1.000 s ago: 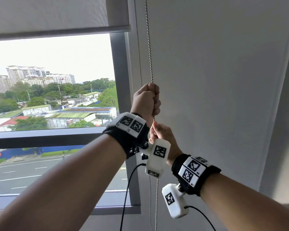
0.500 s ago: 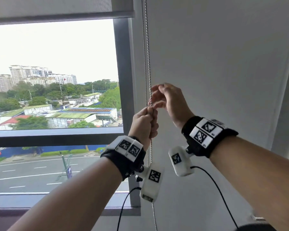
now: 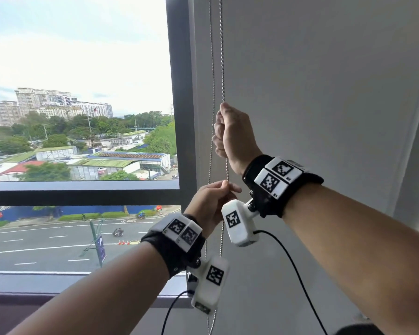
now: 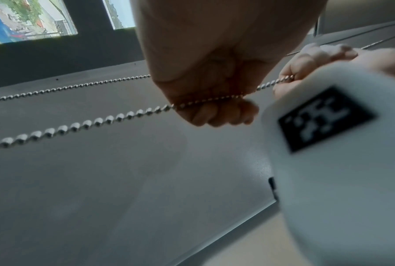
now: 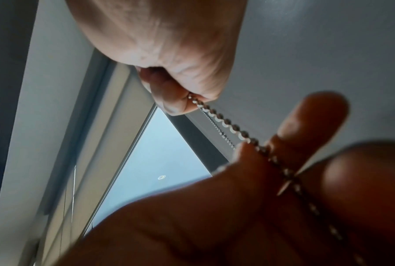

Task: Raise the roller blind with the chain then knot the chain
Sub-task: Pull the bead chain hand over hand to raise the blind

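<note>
A metal bead chain [image 3: 221, 68] hangs in two strands beside the dark window frame. My right hand [image 3: 219, 131] grips the nearer strand in a fist, up high. Just below it my left hand [image 3: 226, 189] pinches the same strand between thumb and fingers. In the left wrist view the chain [image 4: 78, 124] runs through my left hand [image 4: 214, 106]. The right wrist view shows the chain [image 5: 226, 124] leaving my right hand [image 5: 175, 100] and crossing my left hand's fingers [image 5: 305, 129]. The roller blind does not show in the head view.
The dark window frame post [image 3: 179, 93] stands just left of the chain. A plain white wall [image 3: 324, 81] fills the right. A grey sill [image 3: 58, 281] runs below the glass. Black cables [image 3: 295, 269] hang from the wrist cameras.
My right hand went from below the left hand to above it and took hold of the chain. My left hand came down with the chain. The blind's bottom bar rose out of the head view.
</note>
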A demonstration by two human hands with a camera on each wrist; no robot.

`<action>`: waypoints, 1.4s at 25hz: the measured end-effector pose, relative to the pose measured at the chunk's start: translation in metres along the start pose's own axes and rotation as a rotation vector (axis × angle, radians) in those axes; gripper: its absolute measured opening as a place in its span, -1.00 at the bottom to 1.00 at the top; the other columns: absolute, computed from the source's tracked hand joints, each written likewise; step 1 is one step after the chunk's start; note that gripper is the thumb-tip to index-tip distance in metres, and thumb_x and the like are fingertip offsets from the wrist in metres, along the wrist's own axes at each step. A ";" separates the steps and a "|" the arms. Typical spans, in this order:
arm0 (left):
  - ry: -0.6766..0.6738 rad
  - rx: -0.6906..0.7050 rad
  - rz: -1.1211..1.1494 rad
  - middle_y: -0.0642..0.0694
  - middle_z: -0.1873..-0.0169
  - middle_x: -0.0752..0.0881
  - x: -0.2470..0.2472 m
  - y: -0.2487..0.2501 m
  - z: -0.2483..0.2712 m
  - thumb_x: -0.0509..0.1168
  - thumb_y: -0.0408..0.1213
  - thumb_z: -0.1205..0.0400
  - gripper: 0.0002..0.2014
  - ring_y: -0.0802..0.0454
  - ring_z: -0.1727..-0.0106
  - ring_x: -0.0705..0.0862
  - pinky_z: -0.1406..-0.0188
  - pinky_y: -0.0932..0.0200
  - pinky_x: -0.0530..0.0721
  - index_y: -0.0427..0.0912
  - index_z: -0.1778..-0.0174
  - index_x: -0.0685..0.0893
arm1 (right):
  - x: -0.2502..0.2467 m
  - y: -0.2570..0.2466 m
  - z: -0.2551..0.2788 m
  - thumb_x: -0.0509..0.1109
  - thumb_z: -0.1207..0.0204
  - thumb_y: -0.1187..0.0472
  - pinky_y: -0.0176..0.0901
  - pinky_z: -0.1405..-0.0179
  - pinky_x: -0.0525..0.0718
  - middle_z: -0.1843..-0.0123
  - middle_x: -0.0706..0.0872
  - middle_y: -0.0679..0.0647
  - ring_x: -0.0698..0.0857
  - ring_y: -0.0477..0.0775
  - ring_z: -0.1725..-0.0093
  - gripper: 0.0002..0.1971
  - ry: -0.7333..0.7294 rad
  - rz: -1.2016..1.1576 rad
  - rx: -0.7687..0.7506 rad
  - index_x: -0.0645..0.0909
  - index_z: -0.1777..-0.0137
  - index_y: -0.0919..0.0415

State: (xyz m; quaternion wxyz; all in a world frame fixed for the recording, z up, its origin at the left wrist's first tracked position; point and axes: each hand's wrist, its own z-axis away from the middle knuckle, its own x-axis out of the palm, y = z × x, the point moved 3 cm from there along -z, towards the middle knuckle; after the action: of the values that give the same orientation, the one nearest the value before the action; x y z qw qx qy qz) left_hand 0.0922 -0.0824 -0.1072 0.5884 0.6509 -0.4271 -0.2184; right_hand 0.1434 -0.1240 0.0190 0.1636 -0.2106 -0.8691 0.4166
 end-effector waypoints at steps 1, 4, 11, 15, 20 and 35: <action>-0.039 -0.012 0.048 -0.11 0.50 0.62 -0.002 0.005 0.000 0.04 -0.21 -0.71 -0.57 0.01 0.48 0.57 0.38 0.11 0.46 -0.14 0.36 0.73 | 0.000 -0.001 0.001 -0.01 -0.73 0.13 -0.43 0.68 0.08 0.50 0.14 0.01 0.08 -0.13 0.68 -0.62 0.000 -0.021 -0.003 0.19 0.38 0.05; -0.046 0.017 0.113 -0.17 0.30 0.78 -0.007 0.021 -0.004 0.01 -0.14 -0.71 -0.63 -0.05 0.27 0.73 0.01 0.00 0.61 -0.27 0.07 0.66 | -0.004 0.007 0.006 -0.01 -0.74 0.13 -0.42 0.71 0.11 0.49 0.16 0.03 0.09 -0.14 0.70 -0.62 0.006 -0.030 -0.017 0.22 0.38 0.07; -0.052 0.208 0.115 -0.20 0.24 0.62 0.003 0.071 -0.017 -0.03 -0.06 -0.71 -0.55 -0.14 0.17 0.59 0.03 0.01 0.54 -0.30 0.06 0.67 | -0.015 0.043 0.026 0.04 -0.74 0.17 -0.37 0.65 0.31 0.65 0.38 -0.14 0.33 -0.18 0.68 -0.57 0.043 -0.005 -0.037 0.35 0.43 0.13; -0.021 0.242 0.088 -0.25 0.04 0.72 0.018 0.096 -0.029 -0.10 -0.07 -0.73 -0.54 -0.15 -0.03 0.68 -0.15 0.00 0.57 -0.32 -0.08 0.61 | -0.019 0.056 0.044 0.05 -0.73 0.20 -0.41 0.70 0.23 0.55 0.24 0.03 0.21 -0.18 0.68 -0.64 0.025 -0.065 0.031 0.33 0.34 0.25; -0.030 0.181 0.110 -0.08 0.44 0.66 0.040 0.105 -0.033 -0.10 -0.06 -0.73 -0.59 0.03 0.43 0.61 0.35 0.16 0.54 -0.22 0.08 0.59 | -0.035 0.093 0.064 0.04 -0.75 0.23 -0.26 0.49 0.23 0.53 0.24 -0.11 0.19 -0.13 0.53 -0.56 0.055 0.070 -0.006 0.19 0.44 0.10; 0.167 0.247 0.030 0.06 0.72 0.24 0.020 0.069 -0.024 -0.12 -0.53 -0.57 -0.62 0.17 0.75 0.12 0.73 0.41 0.03 -0.11 0.49 0.39 | -0.053 0.081 0.047 0.13 -0.47 0.09 0.13 0.33 0.74 0.36 0.70 0.23 0.69 0.20 0.36 -0.67 -0.049 0.182 -0.056 0.63 0.10 0.32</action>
State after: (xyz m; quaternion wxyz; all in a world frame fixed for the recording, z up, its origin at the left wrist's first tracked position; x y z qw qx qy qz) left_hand 0.1015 -0.0806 -0.0320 0.5405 0.7278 -0.4099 -0.1006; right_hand 0.1858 -0.1351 -0.0790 0.0979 -0.2831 -0.8614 0.4102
